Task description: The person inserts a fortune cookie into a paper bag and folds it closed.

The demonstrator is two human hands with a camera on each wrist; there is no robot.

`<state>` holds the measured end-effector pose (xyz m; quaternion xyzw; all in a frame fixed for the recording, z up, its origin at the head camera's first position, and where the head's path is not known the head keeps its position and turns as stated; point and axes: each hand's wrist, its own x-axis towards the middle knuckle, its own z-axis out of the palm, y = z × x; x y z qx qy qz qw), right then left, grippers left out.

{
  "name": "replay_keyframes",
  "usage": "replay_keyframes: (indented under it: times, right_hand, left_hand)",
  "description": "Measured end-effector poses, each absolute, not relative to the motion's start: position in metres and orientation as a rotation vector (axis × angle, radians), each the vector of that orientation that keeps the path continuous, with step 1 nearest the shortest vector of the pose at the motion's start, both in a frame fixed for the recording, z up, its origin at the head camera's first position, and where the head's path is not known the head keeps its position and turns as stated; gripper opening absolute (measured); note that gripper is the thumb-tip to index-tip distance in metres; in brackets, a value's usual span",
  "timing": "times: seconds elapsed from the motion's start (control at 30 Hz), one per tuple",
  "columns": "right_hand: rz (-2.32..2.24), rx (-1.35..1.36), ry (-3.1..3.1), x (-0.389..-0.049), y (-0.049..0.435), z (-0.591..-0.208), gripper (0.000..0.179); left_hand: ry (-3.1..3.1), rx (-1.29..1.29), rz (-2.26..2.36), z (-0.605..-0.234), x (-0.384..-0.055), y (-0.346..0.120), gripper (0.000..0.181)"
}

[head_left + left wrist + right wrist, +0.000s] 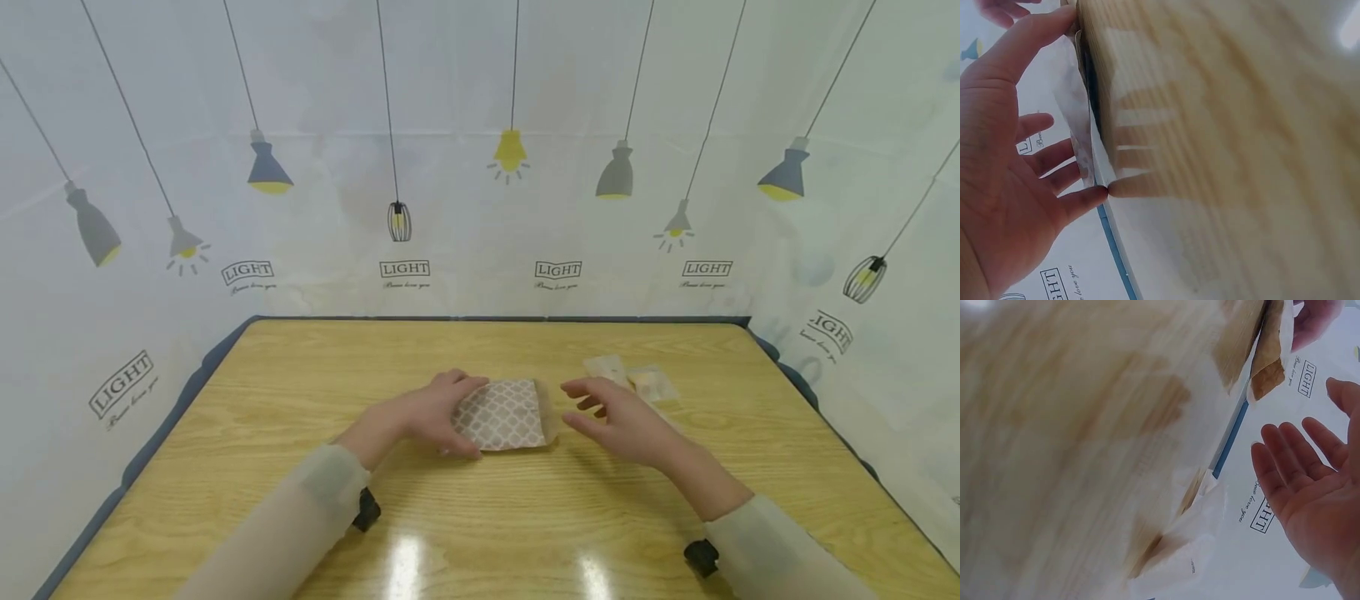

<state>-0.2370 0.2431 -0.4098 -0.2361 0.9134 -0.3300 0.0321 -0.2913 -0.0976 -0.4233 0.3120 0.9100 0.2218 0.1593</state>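
Observation:
A flat paper packet with a white lattice print on beige lies mid-table, its right end plain brown. My left hand rests at the packet's left end. Its thumb lies along the near edge and the other fingers spread toward the far side. In the left wrist view the little fingertip meets the tabletop beside the packet. Off the packet's right end hovers my right hand, fingers loosely bent and holding nothing. The right wrist view shows the packet's brown end across a gap from that hand's fingertips.
Two small translucent packets lie beyond my right hand, close together. The wooden table reaches back to a pale curtain printed with hanging lamps, which also runs along both sides.

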Motion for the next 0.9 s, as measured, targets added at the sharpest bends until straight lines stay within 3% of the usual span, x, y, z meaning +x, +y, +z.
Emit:
replay_keyframes:
  times: [0.23, 0.9]
  right_hand:
    - [-1.09, -0.709, 2.795, -0.236, 0.241, -0.408, 0.048]
    - [-1.404, -0.613, 2.66, -0.235, 0.217, -0.401, 0.03]
  left_hand:
    - [2.631, 0.904, 0.696, -0.424, -0.286, -0.106, 0.128]
    - [2.602, 1.06, 0.853, -0.417, -0.264, -0.11, 0.131]
